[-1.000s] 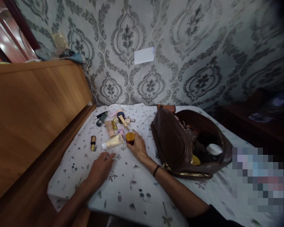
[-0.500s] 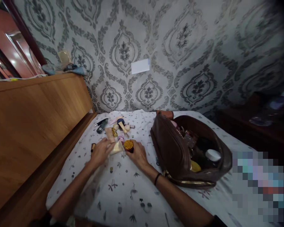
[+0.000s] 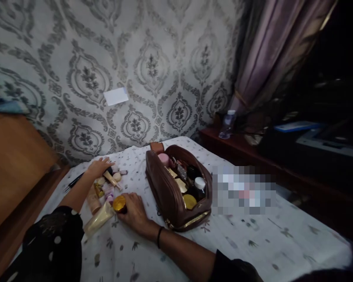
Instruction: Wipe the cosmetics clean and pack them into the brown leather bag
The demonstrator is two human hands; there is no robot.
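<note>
One bag (image 3: 176, 192), one held jar (image 3: 119, 204)

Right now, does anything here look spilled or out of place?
The cosmetics lie jumbled on the sheet near the open bag, and the white card on the wall looks slightly tilted. I see no spill.

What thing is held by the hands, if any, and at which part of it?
The right hand has its grip on the side of the gold-lidded jar. Whether the left hand holds anything cannot be told.
</note>
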